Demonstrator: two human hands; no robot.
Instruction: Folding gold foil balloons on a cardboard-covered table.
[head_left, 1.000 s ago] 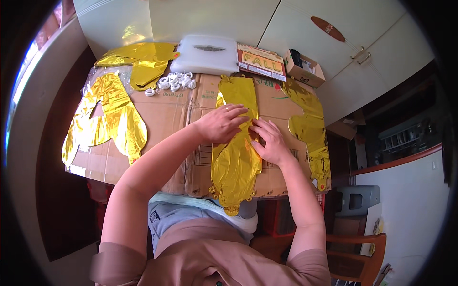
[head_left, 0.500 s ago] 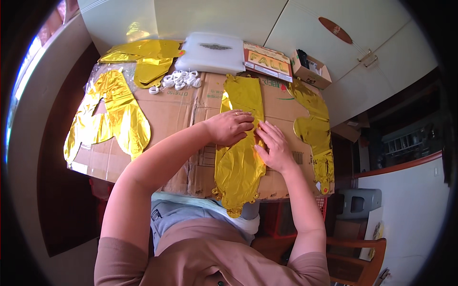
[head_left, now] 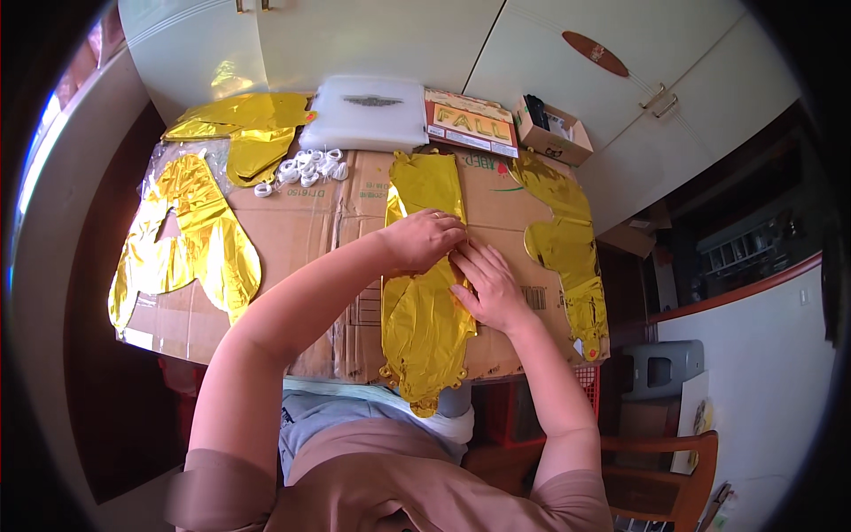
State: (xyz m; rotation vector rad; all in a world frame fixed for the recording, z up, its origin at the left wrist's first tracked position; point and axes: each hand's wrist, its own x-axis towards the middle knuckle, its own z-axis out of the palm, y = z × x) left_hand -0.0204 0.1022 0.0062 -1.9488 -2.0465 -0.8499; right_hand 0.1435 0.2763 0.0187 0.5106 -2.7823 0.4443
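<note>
Both hands meet at the middle of a long gold foil balloon (head_left: pixel 424 293) lying flat on the cardboard-covered bench (head_left: pixel 301 222). Left hand (head_left: pixel 424 239), palm down with fingers curled, presses on the foil, its forearm reaching in diagonally from the near left. Right hand (head_left: pixel 486 285) lies flat, fingers spread slightly and pointing far-left, holding the foil down without gripping it. Another gold balloon (head_left: pixel 563 244) lies just right; more gold foil (head_left: pixel 182 248) lies far left.
</note>
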